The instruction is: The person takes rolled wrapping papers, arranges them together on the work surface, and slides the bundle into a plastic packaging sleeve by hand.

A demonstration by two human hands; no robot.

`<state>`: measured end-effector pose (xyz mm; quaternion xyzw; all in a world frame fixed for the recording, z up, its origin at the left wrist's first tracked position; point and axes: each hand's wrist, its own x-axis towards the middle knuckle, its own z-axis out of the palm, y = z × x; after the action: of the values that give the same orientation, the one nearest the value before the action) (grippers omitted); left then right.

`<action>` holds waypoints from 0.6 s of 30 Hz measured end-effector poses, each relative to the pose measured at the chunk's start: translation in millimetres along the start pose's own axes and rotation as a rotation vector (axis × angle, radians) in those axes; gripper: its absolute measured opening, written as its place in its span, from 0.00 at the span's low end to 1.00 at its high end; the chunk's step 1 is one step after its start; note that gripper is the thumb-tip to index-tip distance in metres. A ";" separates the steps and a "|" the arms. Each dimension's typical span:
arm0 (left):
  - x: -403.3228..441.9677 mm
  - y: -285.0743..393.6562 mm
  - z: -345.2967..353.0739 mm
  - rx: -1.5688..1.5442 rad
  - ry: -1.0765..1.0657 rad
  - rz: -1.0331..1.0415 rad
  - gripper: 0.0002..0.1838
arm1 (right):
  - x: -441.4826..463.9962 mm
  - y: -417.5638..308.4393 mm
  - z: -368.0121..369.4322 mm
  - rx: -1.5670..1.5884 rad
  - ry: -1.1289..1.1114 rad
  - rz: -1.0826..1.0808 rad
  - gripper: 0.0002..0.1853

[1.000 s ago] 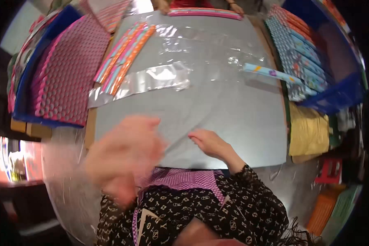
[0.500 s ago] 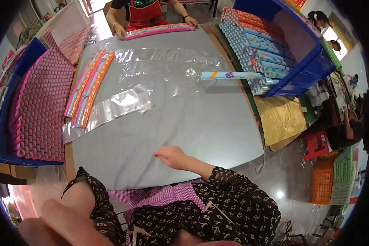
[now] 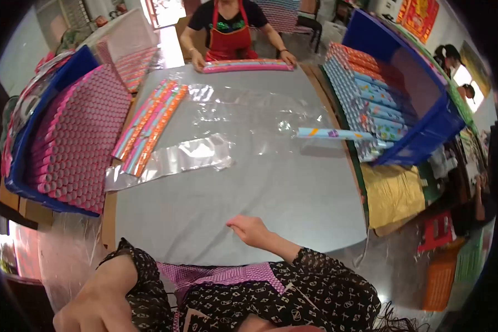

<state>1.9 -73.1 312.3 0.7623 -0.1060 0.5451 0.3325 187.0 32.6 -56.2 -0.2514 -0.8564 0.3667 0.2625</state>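
Observation:
My right hand (image 3: 252,231) is closed, its fingers curled together over the near part of the grey-covered table (image 3: 282,193); nothing shows in it. Low at the left, close to the camera, is my left hand (image 3: 97,312); its knuckles show, but the frame edge cuts off the fingers. Beyond my right hand lies a strip of clear plastic film (image 3: 174,161). Two bundles of colourful patterned tubes, one (image 3: 149,119) farther left and another (image 3: 156,133) beside it, lie at the table's left. A single light-blue patterned tube (image 3: 329,134) juts over the right side.
A blue crate (image 3: 16,185) of pink tubes (image 3: 86,133) stands left. At right, another blue crate (image 3: 426,144) holds orange and blue tubes (image 3: 379,99). Across the table, a person in a red apron (image 3: 231,44) holds a tube bundle (image 3: 249,66). Gold sheeting (image 3: 395,193) hangs at right.
The view has tilted up, so the table and crates appear lower and farther right. My left hand has shifted near the camera. My right hand stays closed.

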 end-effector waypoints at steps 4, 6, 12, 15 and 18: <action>-16.9 11.2 -11.5 -0.050 -0.016 -0.088 0.20 | 1.4 -2.0 -2.3 0.000 0.023 0.010 0.08; -24.9 21.9 -11.3 0.019 0.233 -0.323 0.20 | 0.1 2.1 0.2 0.010 0.024 -0.018 0.08; -54.4 21.0 -18.1 0.274 0.483 -0.195 0.23 | 2.3 -5.8 -2.9 0.021 0.030 0.022 0.07; -27.8 22.8 -29.2 0.340 0.421 -0.239 0.27 | 4.3 -8.5 -7.7 0.022 -0.007 0.067 0.09; -19.6 22.5 -14.3 0.480 0.623 -0.271 0.32 | 5.8 -9.2 -7.2 0.044 0.030 0.028 0.07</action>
<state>-28.3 -85.2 306.1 0.6239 0.2310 0.7101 0.2304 185.1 34.2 -43.4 -0.2630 -0.8405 0.3852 0.2758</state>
